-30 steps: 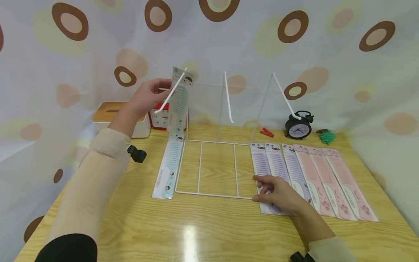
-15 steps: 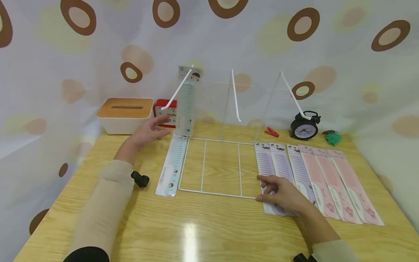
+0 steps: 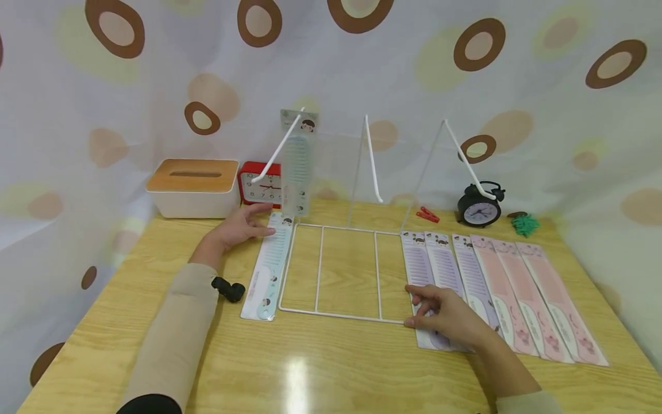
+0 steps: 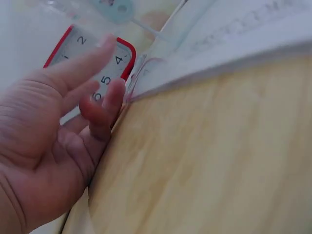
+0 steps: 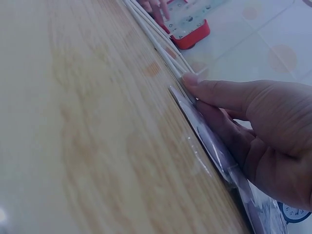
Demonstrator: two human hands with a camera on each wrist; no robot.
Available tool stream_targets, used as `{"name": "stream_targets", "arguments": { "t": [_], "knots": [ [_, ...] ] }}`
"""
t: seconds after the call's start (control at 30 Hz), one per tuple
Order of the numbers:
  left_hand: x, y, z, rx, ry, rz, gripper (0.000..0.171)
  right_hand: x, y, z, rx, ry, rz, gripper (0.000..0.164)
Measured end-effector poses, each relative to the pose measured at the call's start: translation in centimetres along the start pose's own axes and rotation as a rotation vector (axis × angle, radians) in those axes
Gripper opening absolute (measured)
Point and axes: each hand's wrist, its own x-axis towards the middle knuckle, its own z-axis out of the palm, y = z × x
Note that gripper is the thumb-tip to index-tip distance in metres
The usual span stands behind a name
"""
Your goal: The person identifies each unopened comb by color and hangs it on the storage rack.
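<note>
One blue packaged comb [image 3: 297, 164] hangs from the left hook of a white wire display rack [image 3: 341, 315]. Another blue packaged comb [image 3: 266, 276] lies on the table along the rack's left side. My left hand [image 3: 239, 229] is beside that comb's top end, fingers loosely bent and nothing between them; its fingertips overlap the comb in the head view. With thumb and fingers, my right hand [image 3: 450, 316] holds the front right corner of the rack's base, the thumb on the wire [image 5: 168, 56]. Under this hand lie purple packaged combs [image 3: 439, 259].
Pink packaged combs [image 3: 538, 293] fan out at the right. Behind stand a wooden-lidded tissue box [image 3: 193, 187], a red clock [image 3: 253, 172] and a black alarm clock [image 3: 478, 208]. A red clip [image 3: 427, 215] and a green tuft [image 3: 526, 224] lie at the back.
My left hand has let go of the hanging blue comb and come down to the one on the table. My right hand has stayed at the rack's corner.
</note>
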Motion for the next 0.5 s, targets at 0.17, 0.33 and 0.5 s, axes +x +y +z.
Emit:
{"name": "stream_targets", "arguments": {
  "t": [0.17,0.33,0.5],
  "knots": [
    [-0.2,-0.4,0.4,0.119,0.057,-0.010,0.079,0.0,-0.4,0.0,-0.016,-0.010,-0.010,0.078],
    [-0.1,-0.2,0.1,0.163,0.075,-0.033,0.072,0.1,-0.5,0.1,-0.022,-0.014,0.010,0.079],
    [-0.5,0.5,-0.9,0.194,0.036,-0.050,0.046,-0.1,-0.6,0.2,-0.027,-0.002,0.071,0.081]
  ]
}}
